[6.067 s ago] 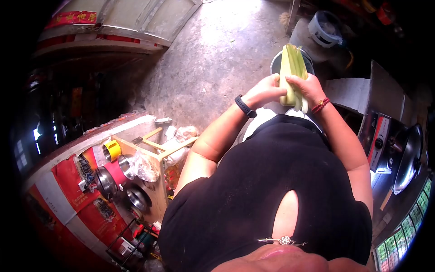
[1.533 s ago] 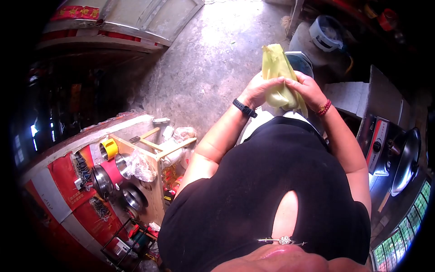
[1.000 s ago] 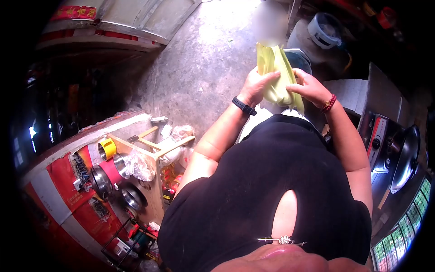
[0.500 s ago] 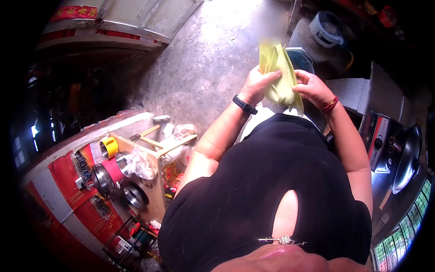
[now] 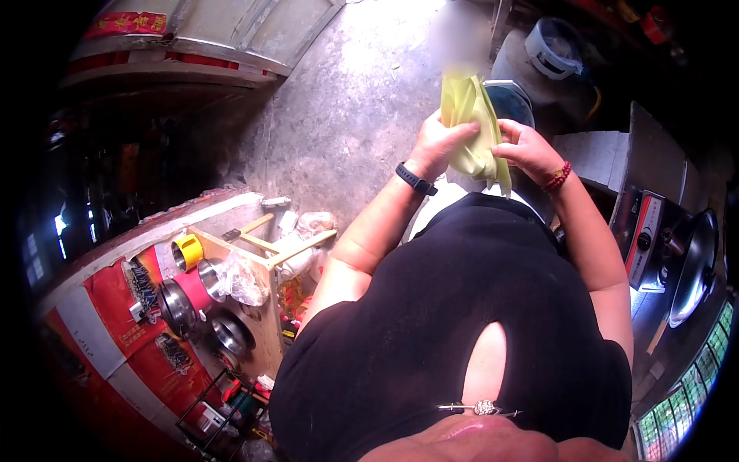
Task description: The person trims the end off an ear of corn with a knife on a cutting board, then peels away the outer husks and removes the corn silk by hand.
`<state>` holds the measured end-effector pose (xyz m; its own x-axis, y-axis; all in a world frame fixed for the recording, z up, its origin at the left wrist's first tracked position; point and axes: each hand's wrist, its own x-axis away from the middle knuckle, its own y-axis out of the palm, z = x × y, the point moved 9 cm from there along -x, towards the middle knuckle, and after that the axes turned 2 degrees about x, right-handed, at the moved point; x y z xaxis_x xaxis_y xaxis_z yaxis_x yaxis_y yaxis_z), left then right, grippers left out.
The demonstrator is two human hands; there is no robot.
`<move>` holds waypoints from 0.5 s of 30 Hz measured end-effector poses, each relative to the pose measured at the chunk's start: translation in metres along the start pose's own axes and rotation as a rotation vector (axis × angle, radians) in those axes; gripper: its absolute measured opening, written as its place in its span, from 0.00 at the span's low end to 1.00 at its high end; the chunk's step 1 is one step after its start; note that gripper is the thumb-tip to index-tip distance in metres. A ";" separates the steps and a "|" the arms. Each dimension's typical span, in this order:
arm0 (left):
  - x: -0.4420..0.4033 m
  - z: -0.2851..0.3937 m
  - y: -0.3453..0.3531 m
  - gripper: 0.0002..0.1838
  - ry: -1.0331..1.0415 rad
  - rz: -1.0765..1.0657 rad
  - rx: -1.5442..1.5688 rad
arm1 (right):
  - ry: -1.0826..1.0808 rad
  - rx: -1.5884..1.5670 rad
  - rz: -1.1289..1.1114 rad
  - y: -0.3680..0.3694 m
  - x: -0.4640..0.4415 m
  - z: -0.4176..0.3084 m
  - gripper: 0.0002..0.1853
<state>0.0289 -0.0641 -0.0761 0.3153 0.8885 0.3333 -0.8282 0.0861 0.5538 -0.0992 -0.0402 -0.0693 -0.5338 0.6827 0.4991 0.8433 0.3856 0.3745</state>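
Observation:
A limp, pale yellow-green folded item [image 5: 468, 146] hangs between my hands in front of my waist; its upper end runs into a blurred patch, and I cannot tell its exact kind. My left hand [image 5: 443, 146], below a black wristband, is closed on its left side with the thumb laid across the front. On the other side, my right hand [image 5: 530, 151], wearing a red bead bracelet, pinches the right edge between thumb and fingers. A narrow tip of the item dangles beneath both hands.
Behind my right hand stands a dark bucket [image 5: 509, 102], with a white tub [image 5: 554, 50] farther back. At right are a gas stove [image 5: 645, 242] and a wok [image 5: 693, 269]. Pots [image 5: 177, 304] and a yellow mug [image 5: 187, 252] sit on the left table.
My right hand has shifted slightly left and up, carrying the right edge of the yellow-green item with it. My left hand keeps its hold almost in place.

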 end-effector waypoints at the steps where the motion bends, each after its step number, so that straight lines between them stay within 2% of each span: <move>1: 0.001 0.000 0.001 0.20 0.001 -0.003 0.005 | -0.003 -0.009 0.004 -0.001 0.000 0.000 0.28; 9: 0.003 -0.004 -0.005 0.20 -0.038 0.021 0.093 | 0.004 0.001 0.037 -0.009 -0.002 0.008 0.27; 12: 0.003 -0.006 -0.005 0.21 -0.048 0.023 0.145 | -0.127 0.053 0.122 -0.015 -0.008 0.007 0.26; 15: 0.003 -0.005 -0.005 0.22 -0.055 0.017 0.197 | -0.144 0.032 0.177 -0.008 -0.003 -0.002 0.25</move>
<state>0.0311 -0.0596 -0.0819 0.3314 0.8627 0.3819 -0.7284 -0.0233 0.6847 -0.1039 -0.0467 -0.0721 -0.3644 0.8224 0.4369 0.9258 0.2694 0.2651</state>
